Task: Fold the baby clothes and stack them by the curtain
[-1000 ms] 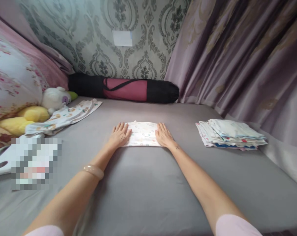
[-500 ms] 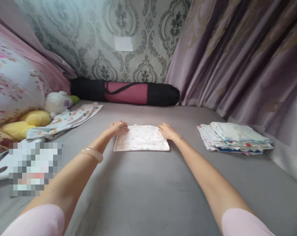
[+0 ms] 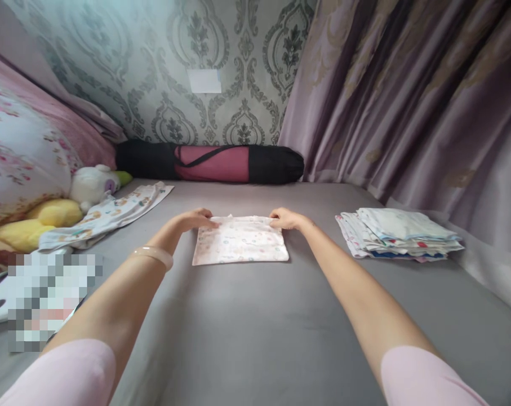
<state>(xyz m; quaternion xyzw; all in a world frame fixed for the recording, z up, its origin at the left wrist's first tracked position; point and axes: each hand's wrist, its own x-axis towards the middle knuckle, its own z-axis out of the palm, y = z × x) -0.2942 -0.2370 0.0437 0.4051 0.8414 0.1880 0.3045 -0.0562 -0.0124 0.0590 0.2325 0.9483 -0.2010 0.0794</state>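
A small folded white cloth [image 3: 240,242] with a faint coloured print lies flat on the grey bed sheet [image 3: 255,327] in front of me. My left hand [image 3: 195,219] pinches the cloth's far left corner, fingers curled. At the far right corner my right hand [image 3: 285,219] pinches the cloth the same way. A pale bangle sits on my left wrist.
A stack of folded cloths [image 3: 399,234] lies to the right near the purple curtain [image 3: 407,96]. A printed garment [image 3: 107,214] lies spread at the left beside plush toys [image 3: 65,206] and a floral pillow [image 3: 18,152]. A black and maroon roll bag [image 3: 208,163] lies along the wall.
My hands went from lying flat on the cloth's sides to gripping its far corners. The cloth now lies with more of its surface showing toward me.
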